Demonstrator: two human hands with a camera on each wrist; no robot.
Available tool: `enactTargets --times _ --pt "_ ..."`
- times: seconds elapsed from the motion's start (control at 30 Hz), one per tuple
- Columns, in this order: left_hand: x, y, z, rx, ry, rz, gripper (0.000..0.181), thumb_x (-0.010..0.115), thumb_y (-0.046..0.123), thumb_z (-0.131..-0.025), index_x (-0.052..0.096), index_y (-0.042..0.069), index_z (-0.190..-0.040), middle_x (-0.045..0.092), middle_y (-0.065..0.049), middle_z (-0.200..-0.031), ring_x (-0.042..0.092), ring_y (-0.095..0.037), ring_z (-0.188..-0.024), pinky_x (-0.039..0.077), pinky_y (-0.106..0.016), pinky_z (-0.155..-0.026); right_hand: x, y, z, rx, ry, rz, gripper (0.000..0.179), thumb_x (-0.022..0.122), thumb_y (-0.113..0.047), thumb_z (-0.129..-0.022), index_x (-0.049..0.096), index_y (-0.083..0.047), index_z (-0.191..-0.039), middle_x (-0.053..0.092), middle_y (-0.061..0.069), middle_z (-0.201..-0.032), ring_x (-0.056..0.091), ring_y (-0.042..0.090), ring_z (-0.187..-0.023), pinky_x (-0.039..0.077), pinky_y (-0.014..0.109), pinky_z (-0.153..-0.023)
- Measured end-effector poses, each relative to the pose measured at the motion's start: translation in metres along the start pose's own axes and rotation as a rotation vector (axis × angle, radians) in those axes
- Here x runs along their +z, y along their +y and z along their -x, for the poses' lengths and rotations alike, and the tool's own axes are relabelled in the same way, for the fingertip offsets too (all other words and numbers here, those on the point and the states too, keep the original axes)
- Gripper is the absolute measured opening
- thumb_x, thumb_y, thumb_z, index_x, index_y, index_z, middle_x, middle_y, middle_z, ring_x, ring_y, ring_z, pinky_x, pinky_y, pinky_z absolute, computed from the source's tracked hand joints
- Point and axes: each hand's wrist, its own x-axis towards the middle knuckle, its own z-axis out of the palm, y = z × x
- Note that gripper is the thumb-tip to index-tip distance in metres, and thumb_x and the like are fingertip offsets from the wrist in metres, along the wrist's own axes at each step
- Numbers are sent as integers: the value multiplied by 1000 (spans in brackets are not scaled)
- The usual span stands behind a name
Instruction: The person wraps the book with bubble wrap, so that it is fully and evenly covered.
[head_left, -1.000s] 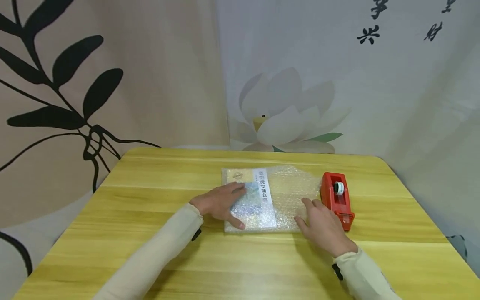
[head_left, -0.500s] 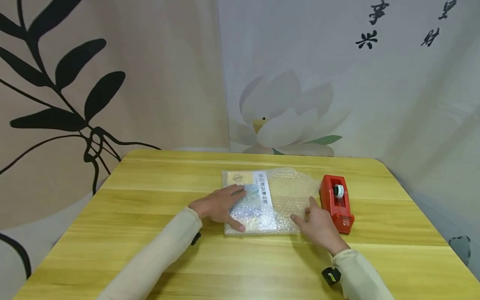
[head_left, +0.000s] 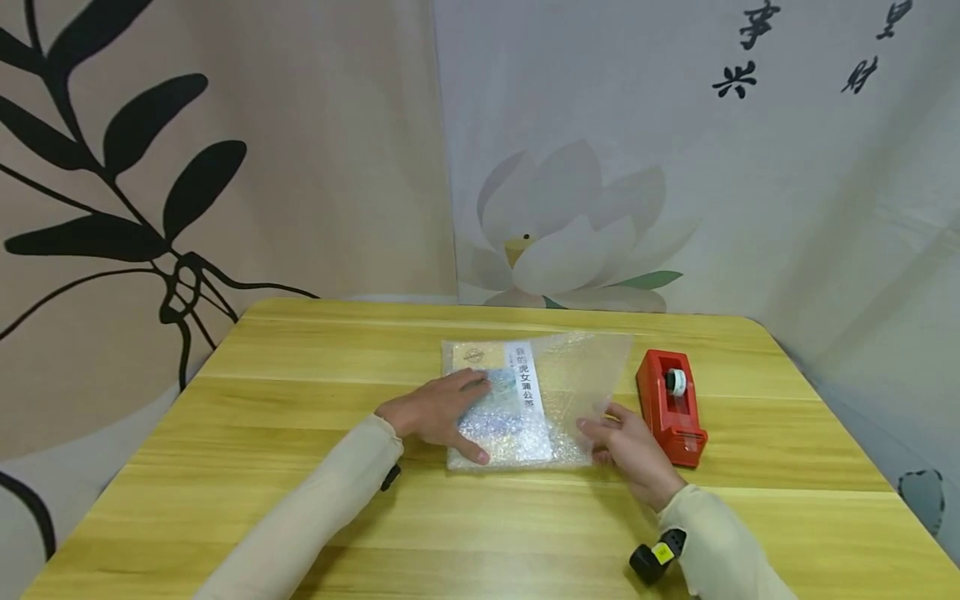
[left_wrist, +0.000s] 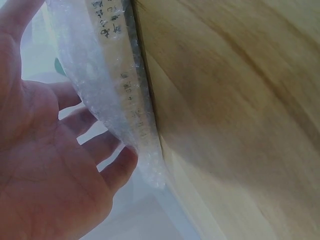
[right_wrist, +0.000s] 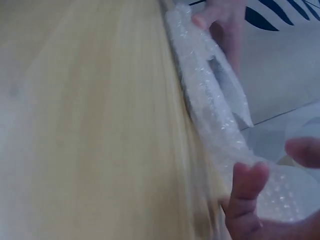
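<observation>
A book [head_left: 495, 400] with a pale blue picture and a white title strip lies on the table, covered in clear bubble wrap [head_left: 577, 375]. My left hand [head_left: 442, 408] rests with spread fingers on the book's left part; in the left wrist view its fingers [left_wrist: 120, 165] lie along the wrapped edge. At the other end, my right hand [head_left: 637, 446] holds the loose right edge of the wrap, thumb above and fingers partly hidden beneath. That flap is lifted at a slant. In the right wrist view, thumb and finger stand around the wrap [right_wrist: 210, 95].
A red tape dispenser [head_left: 671, 408] with a small roll of tape stands just right of the wrap, close to my right hand. The wooden table [head_left: 337, 350] ends at a curtain [head_left: 337, 167] printed with leaves and a lotus.
My right hand has moved slightly left, its fingers have gone under the wrap's right edge, and the flap has come up from the table. The left hand stays in place.
</observation>
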Motion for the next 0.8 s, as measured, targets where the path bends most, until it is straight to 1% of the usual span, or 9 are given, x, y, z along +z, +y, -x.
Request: enactTargets --times 0.13,0.23,0.33,0.4,0.5,0.57,0.63,0.73,0.8 --pt "0 1 -1 -6 -2 4 114 78 63 -77 21 11 -161 15 -8 -170 13 -32 -158 22 -53 -127 5 0 -4 -30 -40 130 62 67 -18 -94 39 3 -146 59 10 -104 50 14 -65 47 25 -57" --pt "-1 1 -2 -5 -5 1 114 78 64 -77 21 12 -161 15 -8 -170 13 -33 -158 22 -53 -127 9 1 -4 -37 -80 192 62 72 -16 -91 44 3 -143 58 13 -108 48 16 -64 45 27 -56" --pt "-1 1 -2 -5 -5 -5 114 77 64 -76 22 12 -161 15 -8 -170 13 -33 -158 22 -53 -127 13 1 -4 -52 -95 185 74 75 -12 -86 38 2 -149 57 21 -125 50 17 -70 47 28 -60" --pt "-1 1 -2 -7 -5 -7 114 77 64 -76 22 12 -161 15 -8 -170 13 -33 -158 22 -53 -127 17 0 -5 -71 -92 177 86 76 -10 -85 29 -3 -156 54 24 -129 51 17 -72 48 29 -61" --pt "-1 0 -2 -6 -3 -7 114 78 64 -76 22 11 -161 16 -9 -170 13 -33 -158 22 -53 -127 22 -4 -6 -99 -84 192 94 75 -7 -83 22 -12 -160 56 21 -118 52 19 -71 48 29 -59" --pt "-1 0 -2 -3 -1 -11 115 78 64 -76 22 11 -161 16 -9 -170 13 -33 -158 22 -53 -127 25 -7 -7 -138 -100 217 96 74 -3 -82 21 -14 -160 58 20 -110 53 19 -72 48 29 -58" --pt "0 0 -2 -1 3 -11 114 78 64 -76 22 11 -161 16 -9 -170 14 -33 -158 22 -53 -127 28 -8 -10 -194 -116 242 97 70 2 -80 20 -13 -161 64 21 -116 60 20 -83 51 29 -63" --pt "0 0 -2 -4 9 -5 114 79 64 -76 23 11 -160 17 -9 -170 14 -33 -158 23 -53 -127 34 -7 -14 -305 -134 321 100 64 11 -77 17 -13 -162 66 13 -93 54 13 -76 44 23 -62" --pt "1 0 -2 -7 11 3 115 79 64 -75 23 11 -160 17 -8 -170 14 -33 -158 23 -53 -127 38 -6 -16 -373 -132 394 100 62 13 -75 18 -13 -162 56 4 -78 48 8 -70 38 20 -62"
